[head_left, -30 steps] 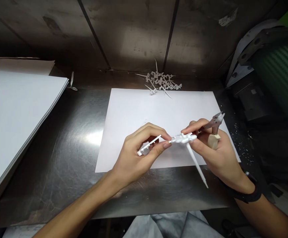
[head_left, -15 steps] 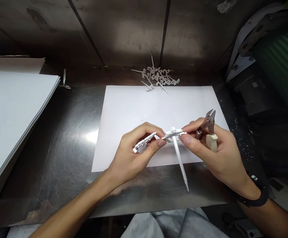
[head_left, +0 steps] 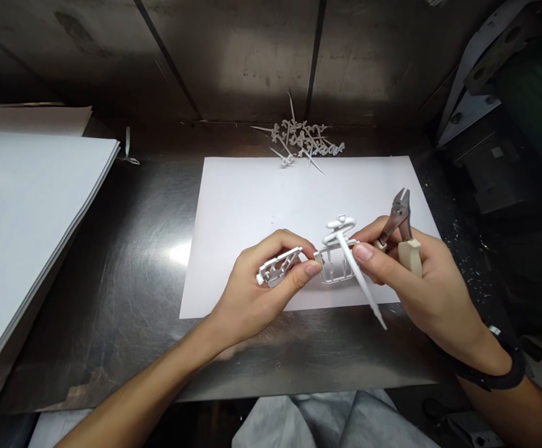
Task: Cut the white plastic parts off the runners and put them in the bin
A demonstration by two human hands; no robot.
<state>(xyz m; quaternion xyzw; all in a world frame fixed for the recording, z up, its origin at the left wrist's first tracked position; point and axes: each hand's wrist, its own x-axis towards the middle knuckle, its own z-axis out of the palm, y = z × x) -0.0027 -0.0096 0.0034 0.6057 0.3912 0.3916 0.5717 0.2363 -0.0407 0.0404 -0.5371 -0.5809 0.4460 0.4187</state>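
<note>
Over the white paper sheet (head_left: 252, 186), my left hand (head_left: 256, 292) pinches the left edge of a white plastic frame (head_left: 338, 272) between thumb and fingertips. A second white slatted plastic part (head_left: 279, 267) sits inside the curl of the same hand. At the frame's right edge, my right hand (head_left: 434, 286) pinches with thumb and forefinger. Diagonal cutters (head_left: 399, 214) rest in its palm, pale handles partly hidden by the fingers, jaws pointing up and away. A white sprue (head_left: 359, 274) with a curled top and a long tapering stem slants across the frame toward me.
Several loose white sprues (head_left: 303, 137) lie heaped behind the paper, near the metal back wall (head_left: 252, 56). A stack of white sheets (head_left: 42, 205) fills the left side of the metal table (head_left: 149, 224). Small white scraps (head_left: 467, 249) are scattered at the right, beside dark machinery (head_left: 504, 168).
The white plastic frame has tilted in both hands, so its slatted face now shows. The sprue's stem has swung to the right, and the cutters have turned more upright within my right hand.
</note>
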